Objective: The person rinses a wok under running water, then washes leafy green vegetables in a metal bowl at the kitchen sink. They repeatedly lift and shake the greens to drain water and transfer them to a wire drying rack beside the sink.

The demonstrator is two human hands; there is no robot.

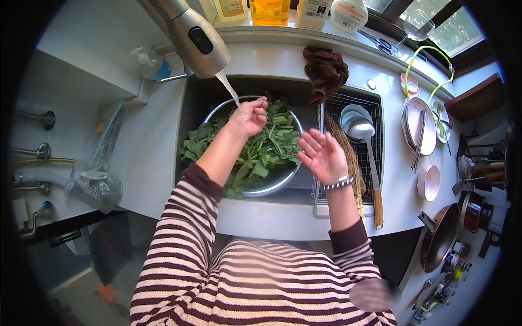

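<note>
Water from the faucet's spray head (208, 45) runs onto my left hand (249, 117). Its fingers are curled, and nothing shows in them. Below that hand, leafy green vegetables (261, 163) fill a round metal basin (281, 185) in the sink (304, 191). Some leaves hang over the basin's left rim. My right hand (324, 155), palm up with fingers apart and holding nothing, is above the gap between the basin and a wire dish rack (320, 210). A bracelet circles my right wrist.
The rack holds bowls (350, 114), a wooden-handled ladle (369, 142) and a straw brush (340, 138). A dark cloth (326, 71) drapes over the sink's back edge. Stacked plates (422, 134) with chopsticks and a pink bowl (429, 183) stand right. A plastic bag (96, 185) lies left.
</note>
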